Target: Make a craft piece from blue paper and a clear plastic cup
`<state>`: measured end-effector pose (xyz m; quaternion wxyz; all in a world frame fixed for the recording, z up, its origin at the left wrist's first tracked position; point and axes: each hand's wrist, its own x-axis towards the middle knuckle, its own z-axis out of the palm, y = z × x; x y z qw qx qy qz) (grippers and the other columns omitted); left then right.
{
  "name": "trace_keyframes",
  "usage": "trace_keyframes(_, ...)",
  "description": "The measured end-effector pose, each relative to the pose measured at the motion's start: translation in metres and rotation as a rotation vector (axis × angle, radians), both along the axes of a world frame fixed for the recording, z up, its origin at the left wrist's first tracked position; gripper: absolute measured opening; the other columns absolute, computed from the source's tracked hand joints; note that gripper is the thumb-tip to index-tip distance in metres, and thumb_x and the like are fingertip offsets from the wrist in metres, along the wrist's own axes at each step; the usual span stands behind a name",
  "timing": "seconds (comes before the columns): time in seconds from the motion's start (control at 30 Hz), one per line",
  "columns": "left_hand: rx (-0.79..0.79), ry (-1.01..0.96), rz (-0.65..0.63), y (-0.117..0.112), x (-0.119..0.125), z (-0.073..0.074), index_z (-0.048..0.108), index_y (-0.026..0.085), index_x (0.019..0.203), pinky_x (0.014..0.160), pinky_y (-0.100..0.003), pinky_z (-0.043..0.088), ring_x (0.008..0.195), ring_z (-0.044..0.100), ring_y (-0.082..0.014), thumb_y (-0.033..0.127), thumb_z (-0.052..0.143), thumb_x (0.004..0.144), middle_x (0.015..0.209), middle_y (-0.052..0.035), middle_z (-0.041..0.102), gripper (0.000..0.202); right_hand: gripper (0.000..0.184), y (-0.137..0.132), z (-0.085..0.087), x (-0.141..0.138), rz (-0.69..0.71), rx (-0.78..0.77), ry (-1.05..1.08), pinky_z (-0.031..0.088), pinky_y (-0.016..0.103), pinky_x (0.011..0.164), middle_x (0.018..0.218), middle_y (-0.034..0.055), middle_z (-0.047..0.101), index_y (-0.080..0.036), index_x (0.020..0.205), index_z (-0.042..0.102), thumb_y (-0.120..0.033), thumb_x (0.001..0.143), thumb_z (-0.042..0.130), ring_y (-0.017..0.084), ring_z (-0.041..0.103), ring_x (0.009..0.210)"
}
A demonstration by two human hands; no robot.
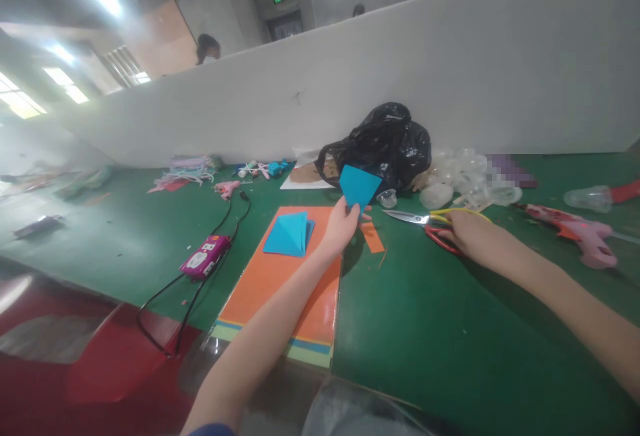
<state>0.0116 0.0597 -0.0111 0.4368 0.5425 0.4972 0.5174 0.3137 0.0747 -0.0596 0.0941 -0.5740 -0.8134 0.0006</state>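
Lying on the green table (410, 329), a purple box (206, 256) is seen toward the left. To its right, a stack of coloured sheets (250, 297), orange on top, is overlaid by folded blue paper (284, 236). Next, a blue paper piece (358, 186) is pinched between the thumb and fingers of the left hand (342, 224), held up in front of a black plastic bag (393, 139). An orange strip (373, 237) is left just beside that hand. Farther right, scissors (407, 217) are gripped by their handles in the right hand (467, 231), its fingers curled, the blades pointed left; whether they are lifted cannot be told. A pink glue gun (583, 236) is seen rightmost.
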Motion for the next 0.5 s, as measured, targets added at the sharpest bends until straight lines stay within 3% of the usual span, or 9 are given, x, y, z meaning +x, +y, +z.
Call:
trace_keyframes(0.13, 0.027, -0.055, 0.014, 0.001, -0.004, 0.002, 0.053, 0.019, 0.088, 0.052, -0.022, 0.042, 0.055, 0.056, -0.0083, 0.018, 0.057, 0.090, 0.087, -0.0058, 0.075, 0.005, 0.020, -0.003, 0.015, -0.008, -0.047, -0.042, 0.097, 0.051, 0.037, 0.068, 0.089, 0.0141, 0.074, -0.018, 0.106, 0.058, -0.035, 0.097, 0.057, 0.033, 0.073, 0.080)
trace_keyframes(0.23, 0.033, -0.110, -0.001, 0.002, -0.008, 0.003, 0.052, 0.019, 0.086, 0.049, -0.021, 0.036, 0.051, 0.048, -0.0061, 0.030, 0.062, 0.091, 0.080, -0.0032, 0.072, 0.016, 0.035, -0.007, 0.027, -0.012, -0.069, -0.039, 0.158, 0.054, 0.038, 0.076, 0.105, 0.0160, 0.076, -0.017, 0.120, 0.059, -0.038, 0.091, 0.062, 0.033, 0.075, 0.092)
trace_keyframes(0.3, 0.043, -0.130, -0.001, 0.004, -0.011, 0.003, 0.052, 0.019, 0.086, 0.048, -0.021, 0.035, 0.051, 0.047, -0.0056, 0.038, 0.066, 0.091, 0.078, -0.0016, 0.070, 0.023, 0.045, -0.012, 0.034, -0.015, -0.096, -0.038, 0.182, 0.054, 0.039, 0.074, 0.109, 0.0162, 0.076, -0.018, 0.123, 0.059, -0.048, 0.089, 0.062, 0.034, 0.075, 0.090)
trace_keyframes(0.43, 0.076, -0.161, -0.051, 0.006, -0.014, 0.003, 0.051, 0.020, 0.089, 0.048, -0.022, 0.036, 0.049, 0.048, -0.0050, 0.048, 0.068, 0.092, 0.080, 0.0006, 0.069, 0.032, 0.060, -0.020, 0.048, -0.020, -0.254, -0.148, 0.216, 0.052, 0.042, 0.067, 0.103, 0.0154, 0.079, -0.022, 0.114, 0.064, -0.073, 0.081, 0.062, 0.039, 0.075, 0.085)
trace_keyframes(0.5, 0.085, -0.183, -0.083, 0.005, -0.014, 0.003, 0.049, 0.021, 0.091, 0.047, -0.022, 0.035, 0.047, 0.048, -0.0049, 0.050, 0.068, 0.093, 0.080, 0.0018, 0.068, 0.035, 0.059, -0.023, 0.052, -0.022, -0.240, -0.265, 0.270, 0.052, 0.042, 0.069, 0.099, 0.0137, 0.081, -0.024, 0.102, 0.064, -0.077, 0.077, 0.064, 0.038, 0.075, 0.086)
